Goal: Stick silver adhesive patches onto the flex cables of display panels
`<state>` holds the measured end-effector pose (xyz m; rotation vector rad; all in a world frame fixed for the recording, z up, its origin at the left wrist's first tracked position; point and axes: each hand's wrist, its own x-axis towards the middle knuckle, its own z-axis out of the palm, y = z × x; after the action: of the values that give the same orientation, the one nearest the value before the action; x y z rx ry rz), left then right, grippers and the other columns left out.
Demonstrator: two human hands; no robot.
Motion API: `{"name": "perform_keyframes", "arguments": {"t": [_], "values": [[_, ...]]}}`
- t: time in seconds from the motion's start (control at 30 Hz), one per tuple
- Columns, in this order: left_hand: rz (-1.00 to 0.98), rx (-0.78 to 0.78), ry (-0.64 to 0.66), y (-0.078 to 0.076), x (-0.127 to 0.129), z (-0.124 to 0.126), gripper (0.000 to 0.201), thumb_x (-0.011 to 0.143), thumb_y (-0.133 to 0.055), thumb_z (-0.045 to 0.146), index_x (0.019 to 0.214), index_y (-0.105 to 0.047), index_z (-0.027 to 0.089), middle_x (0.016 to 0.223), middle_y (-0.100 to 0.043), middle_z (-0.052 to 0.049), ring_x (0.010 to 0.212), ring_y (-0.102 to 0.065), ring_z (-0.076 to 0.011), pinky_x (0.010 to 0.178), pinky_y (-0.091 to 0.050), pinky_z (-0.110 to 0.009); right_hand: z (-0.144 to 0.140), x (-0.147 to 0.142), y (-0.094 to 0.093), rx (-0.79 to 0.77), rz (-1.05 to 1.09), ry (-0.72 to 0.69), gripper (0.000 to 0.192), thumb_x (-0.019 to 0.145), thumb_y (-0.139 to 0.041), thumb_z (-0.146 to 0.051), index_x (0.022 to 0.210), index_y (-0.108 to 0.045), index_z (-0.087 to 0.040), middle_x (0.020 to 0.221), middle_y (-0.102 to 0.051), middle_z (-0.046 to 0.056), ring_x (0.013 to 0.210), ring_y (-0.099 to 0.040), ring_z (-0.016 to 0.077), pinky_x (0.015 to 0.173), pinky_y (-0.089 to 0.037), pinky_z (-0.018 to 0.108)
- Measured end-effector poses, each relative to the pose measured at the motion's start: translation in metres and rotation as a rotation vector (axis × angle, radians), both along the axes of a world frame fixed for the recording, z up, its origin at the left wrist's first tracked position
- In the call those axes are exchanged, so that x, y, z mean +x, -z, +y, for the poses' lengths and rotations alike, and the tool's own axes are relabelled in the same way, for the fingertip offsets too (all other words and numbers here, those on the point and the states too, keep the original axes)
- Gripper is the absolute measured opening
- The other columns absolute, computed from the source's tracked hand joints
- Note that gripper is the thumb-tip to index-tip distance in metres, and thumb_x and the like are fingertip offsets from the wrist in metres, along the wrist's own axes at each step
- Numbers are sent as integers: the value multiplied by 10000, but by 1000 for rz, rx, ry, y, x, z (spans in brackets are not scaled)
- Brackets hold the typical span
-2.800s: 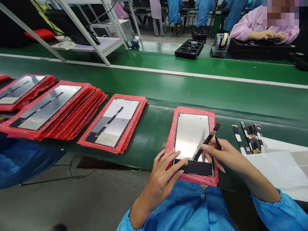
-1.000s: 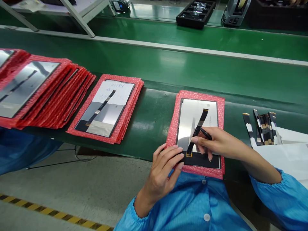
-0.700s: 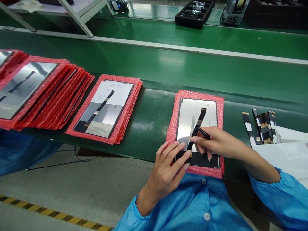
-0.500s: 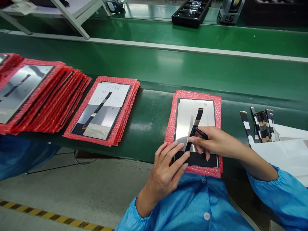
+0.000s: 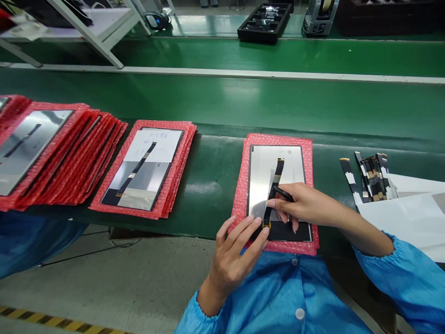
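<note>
In front of me a display panel (image 5: 290, 160), silvery with a black lower band, lies on red bubble-wrap sheets (image 5: 239, 185). A black flex cable (image 5: 278, 172) with gold ends slants across its back. My right hand (image 5: 301, 204) grips a slim black pen-like tool (image 5: 284, 193), its fingertips at the cable's middle. Whether those fingers also pinch the cable, I cannot tell. My left hand (image 5: 234, 260) has its fingers spread over the panel's lower left corner, fingertips close to the cable's lower gold end.
To the left are a short stack of wrapped panels (image 5: 167, 174) and a larger leaning pile (image 5: 79, 157). Several loose flex cables (image 5: 373, 174) lie at right beside white sheets (image 5: 403, 218). Further back stand a black tray (image 5: 266, 23) and a tape dispenser (image 5: 320, 17). Blue cloth (image 5: 34, 236) shows at left.
The view has shifted slightly. My left fingertips have drawn back a little, and the cable's lower gold end shows more. My right hand keeps its grip on the black tool.
</note>
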<state>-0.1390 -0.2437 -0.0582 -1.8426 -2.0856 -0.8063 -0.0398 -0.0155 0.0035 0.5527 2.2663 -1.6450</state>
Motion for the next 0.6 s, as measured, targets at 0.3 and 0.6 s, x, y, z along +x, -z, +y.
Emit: {"name": "perform_keyframes", "arguments": {"t": [0.3, 0.6], "values": [[87, -39, -63, 6, 12, -2, 434, 872, -667, 487, 1291, -568, 425, 1258, -688, 1, 1123, -698, -298, 962, -589, -614, 0, 0, -1, 13, 16, 4, 291, 973, -529, -401, 738, -508, -231, 630, -725, -60, 389, -715, 124, 402, -521, 191], [72, -62, -180, 22, 29, -3, 604, 847, -675, 444, 1408, -452, 409, 1299, -661, -36, 1228, -624, -335, 998, -565, -631, -3, 12, -13, 250, 79, 129, 197, 924, -581, -473, 975, -579, -283, 631, -673, -77, 452, -664, 145, 442, -451, 220]]}}
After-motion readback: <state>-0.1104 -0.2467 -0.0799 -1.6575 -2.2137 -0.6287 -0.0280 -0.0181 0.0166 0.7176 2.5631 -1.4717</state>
